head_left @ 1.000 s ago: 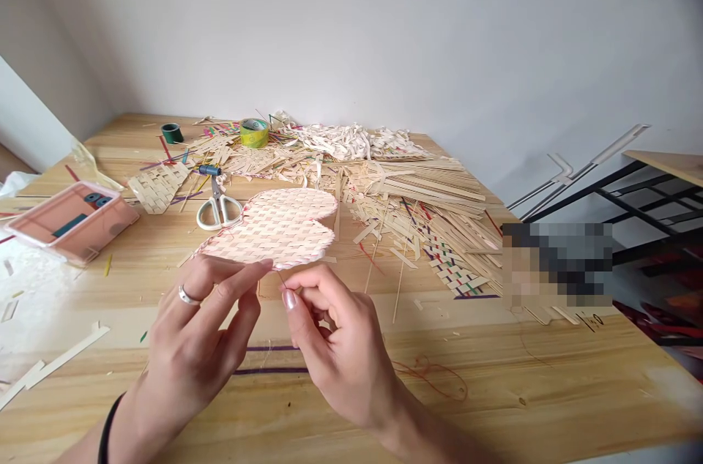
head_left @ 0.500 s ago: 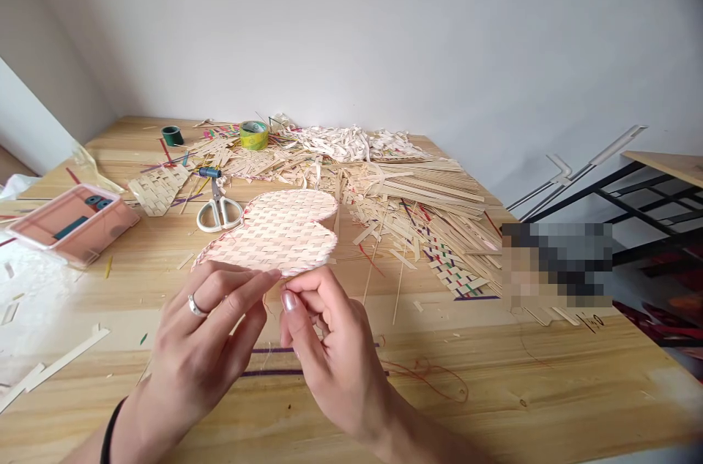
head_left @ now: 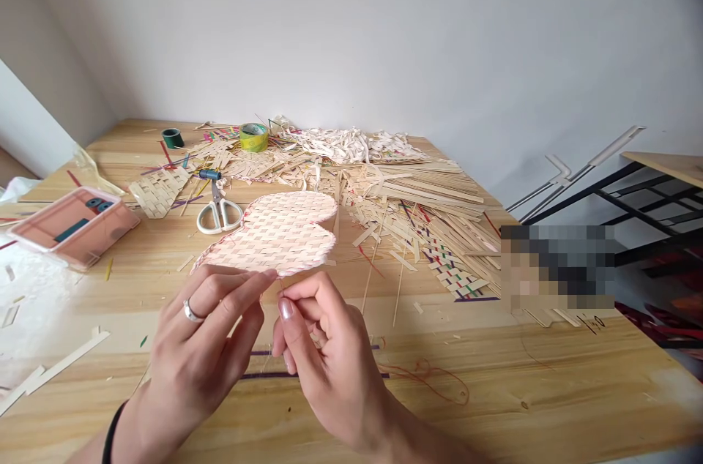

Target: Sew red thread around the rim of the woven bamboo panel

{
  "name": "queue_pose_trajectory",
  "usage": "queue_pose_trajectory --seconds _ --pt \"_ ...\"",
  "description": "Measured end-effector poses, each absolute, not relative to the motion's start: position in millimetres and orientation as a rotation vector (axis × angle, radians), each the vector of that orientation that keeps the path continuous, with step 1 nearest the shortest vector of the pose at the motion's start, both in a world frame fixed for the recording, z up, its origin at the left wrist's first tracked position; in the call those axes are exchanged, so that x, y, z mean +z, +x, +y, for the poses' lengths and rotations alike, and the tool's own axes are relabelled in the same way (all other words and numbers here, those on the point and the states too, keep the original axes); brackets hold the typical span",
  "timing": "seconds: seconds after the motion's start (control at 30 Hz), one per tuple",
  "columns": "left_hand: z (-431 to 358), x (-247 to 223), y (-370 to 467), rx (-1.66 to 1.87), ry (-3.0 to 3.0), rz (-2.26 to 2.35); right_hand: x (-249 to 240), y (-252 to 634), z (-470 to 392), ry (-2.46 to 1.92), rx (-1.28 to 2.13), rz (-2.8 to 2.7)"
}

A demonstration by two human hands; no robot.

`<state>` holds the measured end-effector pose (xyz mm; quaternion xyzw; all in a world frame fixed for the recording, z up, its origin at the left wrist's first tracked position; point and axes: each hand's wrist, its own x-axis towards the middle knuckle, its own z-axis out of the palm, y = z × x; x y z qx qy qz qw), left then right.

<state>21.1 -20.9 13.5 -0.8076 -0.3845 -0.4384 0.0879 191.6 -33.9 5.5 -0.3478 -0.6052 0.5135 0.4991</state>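
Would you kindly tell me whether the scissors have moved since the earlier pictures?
No; judged against the tape roll, the scissors haven't moved.

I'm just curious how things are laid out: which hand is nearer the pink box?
Left. The left hand is below and right of the pink box in the picture; the right hand is farther right.

Bright, diffuse light leaves soft shadows on the wall, and 1 patch at right is pixelated.
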Motion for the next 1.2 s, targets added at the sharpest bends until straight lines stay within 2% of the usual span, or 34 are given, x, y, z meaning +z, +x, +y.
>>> queue_pose_trajectory --seconds 0.23,0.43,0.57,0.63,0.83,1.2 --pt "-21 6 19 -1.285 -2.465 -1.096 -1 190 -32 -0.834 1.203 -1.454" --pt "-19 7 19 -1.296 -2.439 -1.115 16 207 -25 -0.905 0.265 -1.847" --pt "-19 7 19 -1.279 -2.466 -1.109 30 220 -17 -0.97 0.053 -1.776" --pt "-19 7 20 -1.274 -2.495 -1.09 32 224 -14 -1.035 0.086 -1.79" --pt "-17 9 22 -1.292 -2.544 -1.036 29 227 -10 -1.038 0.505 -1.829" --pt "-16 7 20 -1.233 -2.569 -1.006 22 227 -3 -0.895 0.855 -1.496"
